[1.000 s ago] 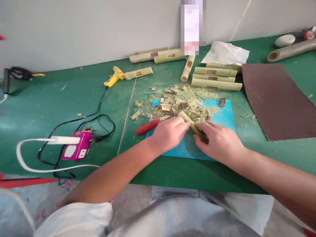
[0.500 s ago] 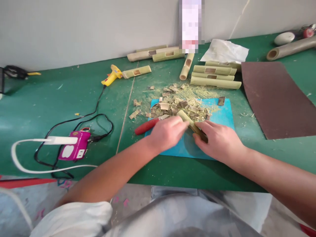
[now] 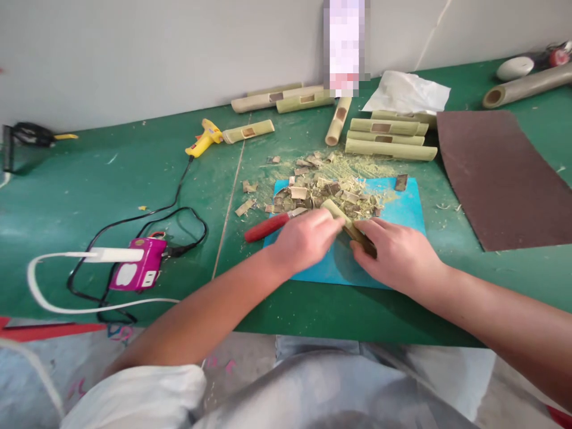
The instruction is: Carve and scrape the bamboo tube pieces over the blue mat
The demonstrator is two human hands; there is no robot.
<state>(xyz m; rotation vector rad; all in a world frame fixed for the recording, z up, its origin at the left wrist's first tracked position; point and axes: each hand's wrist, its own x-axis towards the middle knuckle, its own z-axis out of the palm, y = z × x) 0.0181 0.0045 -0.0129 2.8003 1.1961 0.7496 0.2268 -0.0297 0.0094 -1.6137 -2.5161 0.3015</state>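
A short, pale green bamboo tube (image 3: 336, 210) lies slantwise over the blue mat (image 3: 344, 268), with both hands on it. My left hand (image 3: 308, 237) is closed, its fingertips pressed against the tube's left side; the fingers' undersides are hidden. On the nearer part of the tube, my right hand (image 3: 393, 247) is wrapped round with thumb and fingers. Just left of my left hand rests a red-handled knife (image 3: 268, 227), its blade partly behind the knuckles. Beyond the tube, a heap of bamboo chips and shavings (image 3: 330, 189) covers the mat's far part.
Cut bamboo tubes (image 3: 388, 149) with square openings lie at the back right. A yellow glue gun (image 3: 206, 138) is at the back left, its cord running toward a magenta power adapter (image 3: 140, 264). On the right lies a brown sheet (image 3: 500, 185), with white paper (image 3: 404, 92) behind.
The view has shifted slightly, moving the things on the left a little to the right. Both hands stay on the bamboo tube, with almost no visible movement.
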